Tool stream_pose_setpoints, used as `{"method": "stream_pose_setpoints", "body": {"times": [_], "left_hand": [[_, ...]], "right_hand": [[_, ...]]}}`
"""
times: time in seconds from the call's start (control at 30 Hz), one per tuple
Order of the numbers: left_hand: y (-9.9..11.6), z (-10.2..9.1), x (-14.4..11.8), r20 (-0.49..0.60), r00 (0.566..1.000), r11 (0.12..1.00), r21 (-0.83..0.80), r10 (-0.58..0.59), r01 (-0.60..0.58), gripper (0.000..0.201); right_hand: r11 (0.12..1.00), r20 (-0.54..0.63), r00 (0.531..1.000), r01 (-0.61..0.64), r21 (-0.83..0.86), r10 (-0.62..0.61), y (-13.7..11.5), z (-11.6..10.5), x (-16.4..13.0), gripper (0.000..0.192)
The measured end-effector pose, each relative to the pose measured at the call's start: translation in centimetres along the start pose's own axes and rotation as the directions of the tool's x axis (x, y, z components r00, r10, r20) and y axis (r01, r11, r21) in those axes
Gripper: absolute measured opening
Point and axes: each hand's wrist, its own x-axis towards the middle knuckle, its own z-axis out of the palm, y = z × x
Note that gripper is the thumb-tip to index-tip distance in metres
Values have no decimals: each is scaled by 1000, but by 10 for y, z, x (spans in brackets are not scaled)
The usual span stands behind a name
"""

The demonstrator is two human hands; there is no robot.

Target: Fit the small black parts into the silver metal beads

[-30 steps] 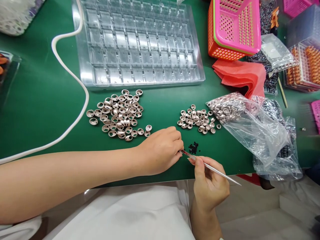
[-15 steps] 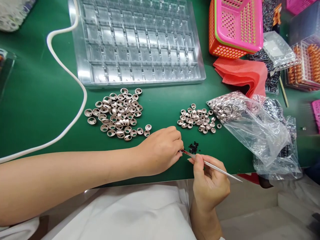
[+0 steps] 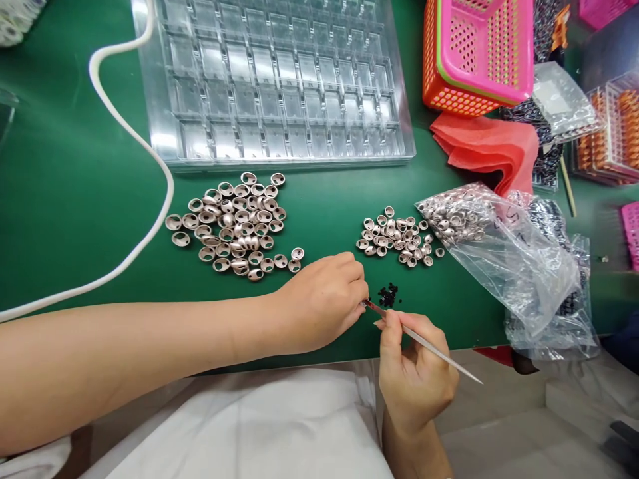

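Green mat [image 3: 80, 199] on my head cam, with a clear compartment tray [image 3: 274, 80] up top and two piles of metal caps [image 3: 234, 226] below it. My right hand [image 3: 414, 372] is pinched on the tweezers [image 3: 424, 340], tip beside the tiny black bits [image 3: 387, 295]. Left hand [image 3: 324, 303] is curled shut right at that tip, though I can't tell what it's pinching.

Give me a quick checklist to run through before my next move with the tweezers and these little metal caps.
1. Tweezers gripped in right hand: ok.
2. Tweezer tip meets left hand fingertips: ok.
3. Part held in left fingers: cannot tell, hidden.
4. Black bits close beside the tip: ok.
5. Small cap pile lying apart from large cap pile: ok.
6. Clear tray pockets unfilled: ok.
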Motion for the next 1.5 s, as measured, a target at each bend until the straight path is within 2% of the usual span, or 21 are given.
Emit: {"method": "stream_pose_setpoints", "body": {"times": [0.43, 0.7, 0.87, 0.97, 1.2, 1.33, 1.5], "left_hand": [[2, 0, 1, 27, 1000, 999, 42, -4, 3, 17], [2, 2, 0, 0, 1000, 998, 61, 16, -16, 21], [1, 2, 0, 15, 1000, 999, 52, 4, -5, 20], [2, 0, 1, 36, 999, 999, 46, -18, 17, 18], [3, -3, 2, 78, 996, 998, 39, -50, 47, 12], [3, -4, 2, 69, 996, 999, 25, -49, 47, 10], [4, -4, 2, 60, 997, 999, 11, -54, 53, 10]], "right_hand": [[982, 62, 989, 144, -122, -137, -12, -4, 16, 11], [964, 85, 970, 238, -120, -228, -16, -4, 19, 14], [959, 109, 965, 251, -133, -237, -13, -5, 21, 12], [973, 112, 970, 223, -65, -215, -7, -6, 19, 14], [995, 13, 1000, 14, 100, -16, 8, -1, 0, 18], [991, -51, 999, 12, 130, -6, 9, 1, -6, 21], [992, -41, 999, 19, 126, -14, 10, 2, -5, 20]]}}
